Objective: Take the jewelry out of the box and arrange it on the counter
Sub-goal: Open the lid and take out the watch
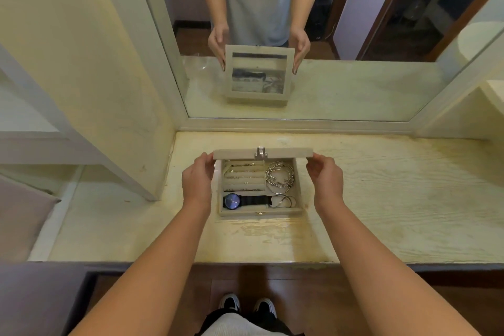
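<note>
one box [260,212], one watch [231,201], bangles [280,178] uncounted, left grip [197,180] and right grip [326,178] pinching one lid [286,153]

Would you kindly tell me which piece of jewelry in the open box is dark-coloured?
The watch, lying at the front of the box: it has a blue dial and black strap, while the bangles behind it are silver.

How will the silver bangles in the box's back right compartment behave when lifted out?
The silver bangles are several thin hoops lying overlapped, so they will probably slide apart unless pinched together. They look like stiff metal, likely keeping shape. Being round, one set on edge on the counter might roll.
</note>
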Demonstrator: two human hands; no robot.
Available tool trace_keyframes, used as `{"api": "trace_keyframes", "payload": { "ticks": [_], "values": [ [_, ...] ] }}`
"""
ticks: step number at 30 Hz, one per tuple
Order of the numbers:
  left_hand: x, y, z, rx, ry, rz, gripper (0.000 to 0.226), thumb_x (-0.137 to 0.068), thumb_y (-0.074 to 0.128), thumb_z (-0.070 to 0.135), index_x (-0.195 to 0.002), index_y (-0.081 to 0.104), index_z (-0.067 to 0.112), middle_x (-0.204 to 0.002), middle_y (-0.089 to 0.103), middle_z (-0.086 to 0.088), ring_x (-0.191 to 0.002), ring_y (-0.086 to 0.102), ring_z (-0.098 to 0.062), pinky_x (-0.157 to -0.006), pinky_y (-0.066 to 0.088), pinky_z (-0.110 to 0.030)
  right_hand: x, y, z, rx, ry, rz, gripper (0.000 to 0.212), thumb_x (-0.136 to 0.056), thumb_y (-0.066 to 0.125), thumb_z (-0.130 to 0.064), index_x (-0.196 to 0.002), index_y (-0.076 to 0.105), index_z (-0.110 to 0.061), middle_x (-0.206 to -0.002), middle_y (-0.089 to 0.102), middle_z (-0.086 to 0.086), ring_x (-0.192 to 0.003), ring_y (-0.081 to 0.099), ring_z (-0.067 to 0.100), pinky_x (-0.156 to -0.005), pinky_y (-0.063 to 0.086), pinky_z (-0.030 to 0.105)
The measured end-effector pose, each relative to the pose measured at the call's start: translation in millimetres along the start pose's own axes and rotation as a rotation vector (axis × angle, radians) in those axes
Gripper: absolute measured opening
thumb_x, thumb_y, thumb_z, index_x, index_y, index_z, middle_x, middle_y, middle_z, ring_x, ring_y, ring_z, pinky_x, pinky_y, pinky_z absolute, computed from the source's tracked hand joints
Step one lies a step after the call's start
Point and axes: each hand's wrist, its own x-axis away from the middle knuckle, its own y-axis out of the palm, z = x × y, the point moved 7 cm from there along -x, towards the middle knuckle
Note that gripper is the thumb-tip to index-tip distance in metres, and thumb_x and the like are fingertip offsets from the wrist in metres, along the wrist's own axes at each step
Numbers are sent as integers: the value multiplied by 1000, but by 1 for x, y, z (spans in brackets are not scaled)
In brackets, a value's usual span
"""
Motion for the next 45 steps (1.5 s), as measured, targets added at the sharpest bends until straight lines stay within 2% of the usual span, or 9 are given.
{"api": "trace_keyframes", "payload": {
  "ticks": [9, 16, 20, 28, 34, 38, 40, 42, 45],
  "values": [
    [-29, 22, 22, 5, -6, -78, 31, -91, 42, 27, -89, 73, 27, -96, 75, 13, -109, 64, -7, -108, 41, -33, -32, 27, -16, -22, 10, -103, 39, -91, 35, -17, -85, 73, -23, -95, 74, -7, -104, 66, 9, -97, 48, 27],
    [-33, 31, 33, -102, -76, -127, 36, -46, 61, 54, -75, 75, 38, -99, 72, 19, -116, 59, -8, -104, 42, -30, -42, 35, -21, 20, 25, -117, 38, -89, 36, -17, -85, 72, -24, -90, 75, -12, -101, 66, 6, -95, 48, 26],
    [-33, 36, 36, -147, -77, -152, 26, -45, 55, 51, -64, 72, 51, -105, 67, 20, -115, 56, -5, -102, 40, -30, -45, 38, -24, 41, 42, -138, 38, -89, 34, -18, -88, 72, -24, -93, 74, -14, -101, 65, 3, -93, 47, 24],
    [-39, 37, 35, -222, -83, -163, 28, -61, 51, 32, -67, 70, 51, -108, 66, 15, -114, 56, -5, -105, 39, -32, -50, 42, -25, 72, 76, -154, 39, -92, 32, -17, -94, 71, -20, -90, 72, -16, -102, 64, 3, -95, 47, 25],
    [-39, 40, 33, -227, -49, -195, 43, -77, 46, 21, -87, 68, 57, -108, 63, 25, -109, 54, 5, -92, 36, -23, -47, 42, -25, 29, 90, -142, 39, -93, 32, -16, -108, 68, -14, -95, 70, -12, -105, 62, 7, -96, 46, 25],
    [-39, 39, 27, -141, -64, -188, 46, -80, 44, 12, -87, 71, 49, -101, 64, 29, -111, 54, 2, -99, 38, -23, -43, 42, -21, -49, 115, -139, 33, -95, 37, -17, -106, 68, -17, -108, 69, -6, -110, 61, 8, -96, 46, 25],
    [-39, 38, 25, -102, -61, -177, 44, -79, 45, 12, -96, 72, 42, -110, 65, 23, -115, 53, -1, -104, 38, -26, -40, 40, -18, -104, 129, -134, 33, -95, 40, -18, -116, 65, -12, -116, 67, -1, -112, 60, 10, -98, 46, 26],
    [-40, 34, 24, -72, -65, -150, 49, -82, 44, 12, -123, 64, 29, -130, 60, 10, -124, 49, -6, -110, 34, -31, -39, 36, -15, -139, 125, -116, 37, -96, 41, -20, -125, 60, -7, -119, 64, 2, -114, 58, 12, -100, 45, 27],
    [-44, 23, 23, -43, -80, -107, 50, -90, 44, 13, -139, 50, 18, -143, 51, -1, -128, 46, -10, -115, 31, -34, -38, 25, -12, -111, 121, -23, 33, -96, 42, -21, -118, 61, -6, -110, 65, 3, -108, 61, 16, -93, 47, 26]
  ]
}}
